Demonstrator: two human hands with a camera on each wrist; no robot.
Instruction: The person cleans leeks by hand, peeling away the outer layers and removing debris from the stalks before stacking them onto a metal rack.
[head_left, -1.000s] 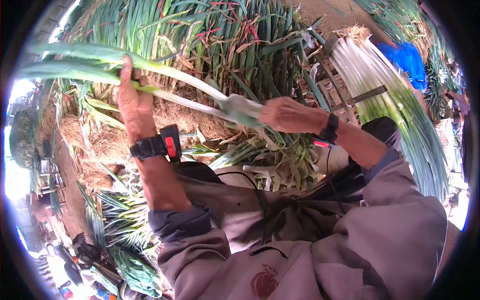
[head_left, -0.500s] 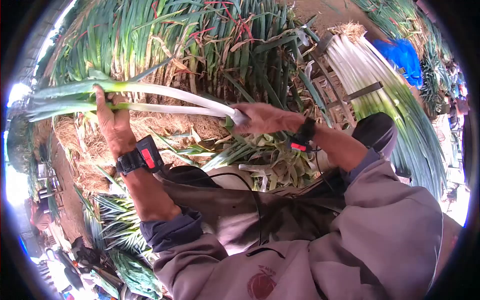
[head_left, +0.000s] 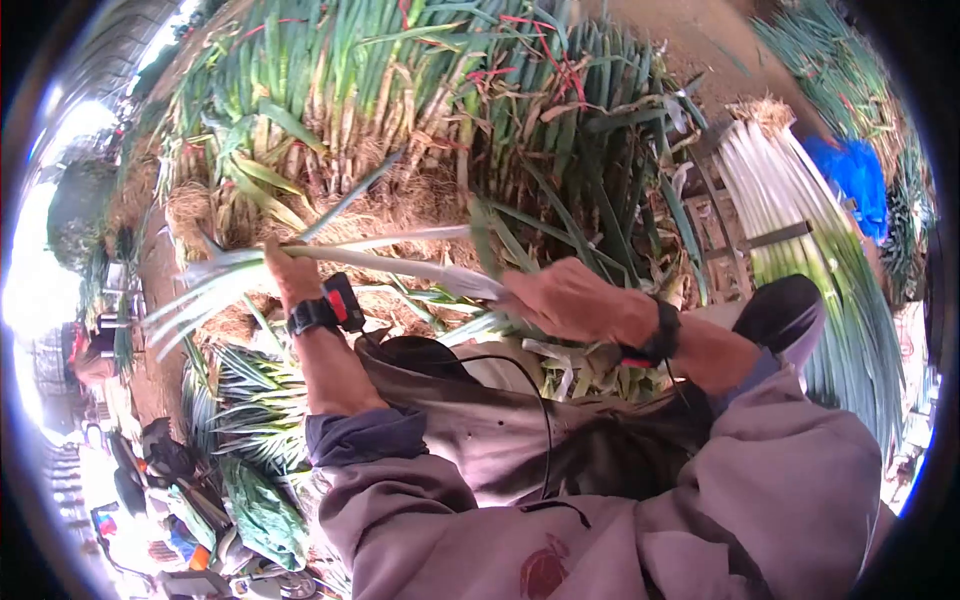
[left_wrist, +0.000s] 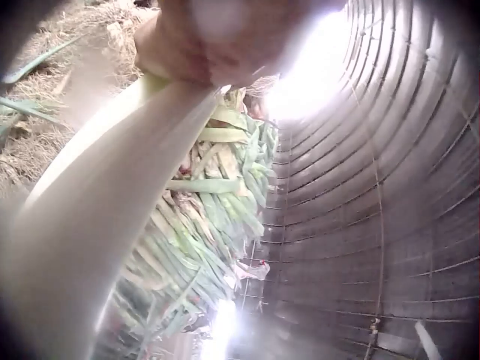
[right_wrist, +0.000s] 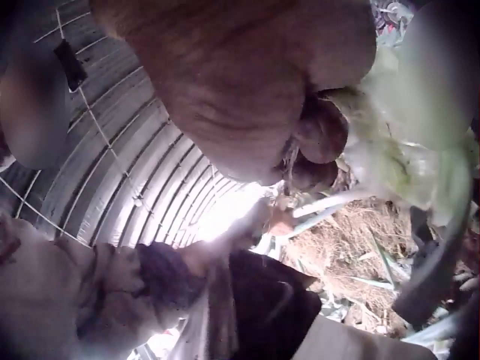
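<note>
1. The held leeks [head_left: 395,265] have white stalks and pale green leaves.
2. The leek bundle [head_left: 820,270] passes from white through yellow-green to bluish green.
3. The plastic sheet [head_left: 850,185] is bright blue.
4. The jacket [head_left: 620,500] is greyish mauve, with a dark red print [head_left: 545,572].
5. The left cuff [head_left: 365,437] is dark blue.

right hand [head_left: 575,302] blurred in the head view; its fingertips not made out. leaf ends of the leeks [head_left: 400,266] smeared; pale ends lost in blur by that hand. left hand [left_wrist: 225,41] cut off by the top edge, left wrist view. jacket print [head_left: 546,572] cropped at the bottom.
</note>
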